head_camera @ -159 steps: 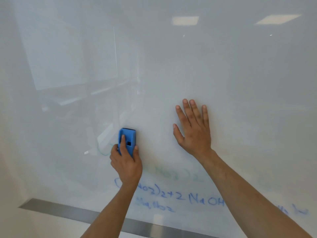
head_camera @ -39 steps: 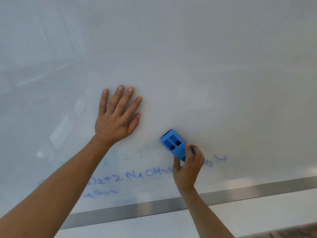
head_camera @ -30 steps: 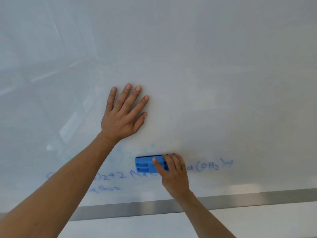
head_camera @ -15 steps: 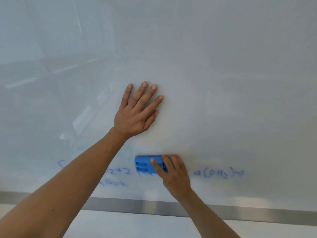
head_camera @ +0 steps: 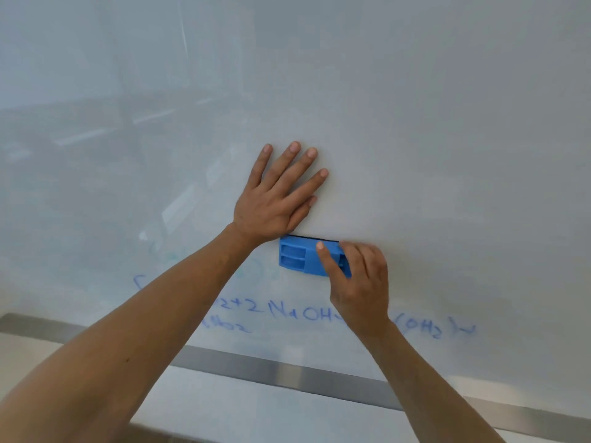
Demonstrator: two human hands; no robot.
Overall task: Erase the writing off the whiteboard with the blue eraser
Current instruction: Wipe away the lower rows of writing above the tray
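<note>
the left hand lies flat on the glossy white whiteboard, fingers straight and spread, palm pressed to the surface. i think it is there to support the body while the person leans in, because its arm reaches across from the lower left. it holds nothing.

the right hand grips the blue plastic block eraser. the fingers curl over the right end of the eraser and the thumb lies across its ribbed back, so the dark felt side is pushed against the board. the eraser lies long side level, just under the heel of the left hand and almost touching it.

the line of blue marker writing is lower, above the grey metal tray rail, and the right wrist covers its middle part. a second short blue word sits under it. in my judgement most of the writing is not yet wiped, and the eraser must go down to reach it. faint greenish traces are left of the eraser.
</note>
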